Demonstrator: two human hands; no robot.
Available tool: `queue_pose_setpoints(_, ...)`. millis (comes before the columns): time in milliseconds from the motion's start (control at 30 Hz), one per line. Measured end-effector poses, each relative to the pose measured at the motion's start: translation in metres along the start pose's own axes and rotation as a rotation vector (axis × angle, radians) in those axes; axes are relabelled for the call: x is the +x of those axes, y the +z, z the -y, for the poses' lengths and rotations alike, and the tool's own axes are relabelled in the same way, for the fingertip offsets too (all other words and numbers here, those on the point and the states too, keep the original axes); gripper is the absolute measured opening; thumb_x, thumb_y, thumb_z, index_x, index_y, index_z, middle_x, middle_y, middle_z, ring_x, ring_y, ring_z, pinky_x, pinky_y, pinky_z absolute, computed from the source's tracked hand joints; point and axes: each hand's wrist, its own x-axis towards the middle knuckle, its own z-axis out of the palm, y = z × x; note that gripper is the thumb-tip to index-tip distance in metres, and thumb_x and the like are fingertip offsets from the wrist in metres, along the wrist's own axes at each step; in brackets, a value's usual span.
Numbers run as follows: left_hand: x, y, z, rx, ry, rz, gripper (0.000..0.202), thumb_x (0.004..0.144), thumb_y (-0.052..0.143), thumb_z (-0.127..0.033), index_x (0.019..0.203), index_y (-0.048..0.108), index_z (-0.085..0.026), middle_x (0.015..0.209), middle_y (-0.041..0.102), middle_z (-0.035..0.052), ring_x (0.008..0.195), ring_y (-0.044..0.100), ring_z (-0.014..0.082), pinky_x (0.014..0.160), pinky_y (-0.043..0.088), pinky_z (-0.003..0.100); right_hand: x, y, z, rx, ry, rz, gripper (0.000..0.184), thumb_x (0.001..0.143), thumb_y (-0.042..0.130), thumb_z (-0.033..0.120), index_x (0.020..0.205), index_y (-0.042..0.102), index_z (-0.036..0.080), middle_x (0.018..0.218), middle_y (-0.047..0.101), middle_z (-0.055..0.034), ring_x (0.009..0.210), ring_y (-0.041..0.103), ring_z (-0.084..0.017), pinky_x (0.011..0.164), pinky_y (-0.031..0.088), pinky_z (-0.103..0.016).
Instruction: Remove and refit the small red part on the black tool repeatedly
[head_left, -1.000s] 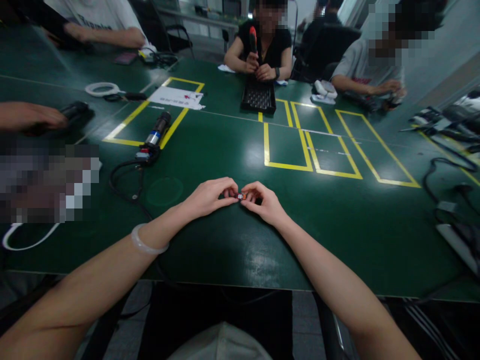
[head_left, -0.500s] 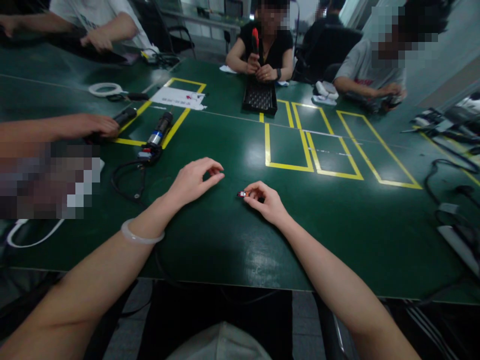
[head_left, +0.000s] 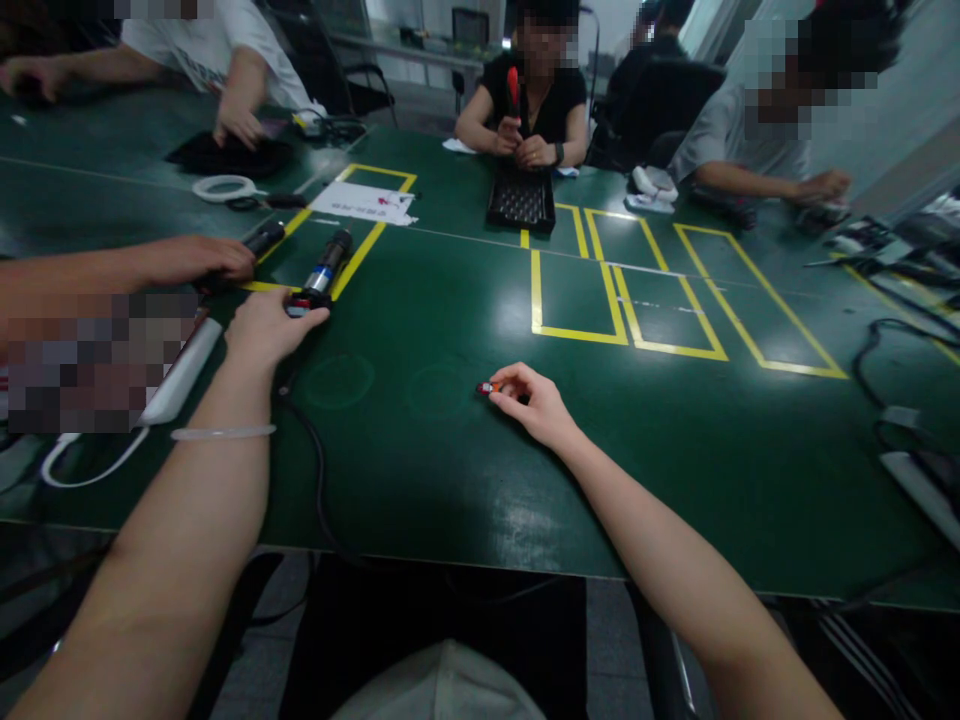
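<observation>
My left hand [head_left: 266, 322] is at the rear end of a dark cylindrical tool with a silver and blue band [head_left: 326, 268], which looks like an electric screwdriver. Its thumb and fingers are apart on either side of the tool's red-and-white end; whether they touch it I cannot tell. Between the thumb and fingertips of my right hand [head_left: 534, 402] is a small red, white and orange piece [head_left: 486, 388], too small to name, held just over the green table [head_left: 420, 470]. A black cable [head_left: 319, 470] runs from near the tool towards the table's front edge.
At left, a co-worker's hand [head_left: 202, 262] rests on another dark tool [head_left: 264, 240]. A white power strip [head_left: 184, 372] lies nearby. Yellow tape outlines [head_left: 577, 333] mark the table. A co-worker opposite sits behind a black tray [head_left: 520, 200]. Cables [head_left: 874, 350] lie at right.
My left hand has moved left from mid-table to the rear end of the cylindrical tool. My right hand stays in place with its small piece.
</observation>
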Motion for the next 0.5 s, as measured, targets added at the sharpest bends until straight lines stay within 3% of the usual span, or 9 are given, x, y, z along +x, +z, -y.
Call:
queue_pose_setpoints(67, 0.003, 0.002, 0.001, 0.015, -0.094, -0.030, 0.070, 0.075, 0.070, -0.061, 0.122, 0.064, -0.009, 0.092, 0.063, 0.0073, 0.082, 0.051, 0.0205, 0.076, 0.038, 0.031, 0.000, 0.000, 0.000, 0.004, -0.003, -0.002, 0.025, 0.085, 0.068, 0.039, 0.099, 0.062, 0.020, 0.073, 0.059, 0.0018, 0.060, 0.050, -0.011, 0.059, 0.043, -0.025)
queue_pose_setpoints(133, 0.005, 0.003, 0.002, -0.010, -0.082, -0.033, 0.070, 0.073, 0.075, -0.057, 0.123, 0.064, -0.010, 0.087, 0.063, 0.0045, 0.079, 0.049, 0.0182, 0.073, 0.035, 0.029, 0.000, 0.000, 0.000, 0.003, -0.002, 0.002, 0.025, 0.085, 0.068, 0.040, 0.099, 0.062, 0.020, 0.072, 0.058, 0.0021, 0.060, 0.050, -0.011, 0.058, 0.043, -0.025)
queue_pose_setpoints(300, 0.012, 0.002, 0.012, -0.119, -0.032, 0.014, 0.061, 0.074, 0.078, -0.050, 0.117, 0.065, -0.008, 0.085, 0.064, 0.0015, 0.078, 0.050, 0.0171, 0.071, 0.037, 0.025, -0.001, 0.000, 0.000, 0.001, -0.001, 0.004, 0.024, 0.085, 0.068, 0.039, 0.100, 0.062, 0.020, 0.072, 0.058, 0.0022, 0.060, 0.050, -0.011, 0.059, 0.043, -0.026)
queue_pose_setpoints(500, 0.015, 0.006, 0.018, -0.348, -0.051, 0.048, 0.058, 0.072, 0.084, -0.032, 0.120, 0.062, -0.007, 0.094, 0.068, 0.0013, 0.084, 0.055, 0.0161, 0.080, 0.045, 0.029, 0.000, 0.000, 0.000, 0.000, 0.003, 0.007, 0.023, 0.085, 0.068, 0.037, 0.100, 0.062, 0.020, 0.072, 0.058, 0.0020, 0.060, 0.049, -0.011, 0.058, 0.042, -0.025)
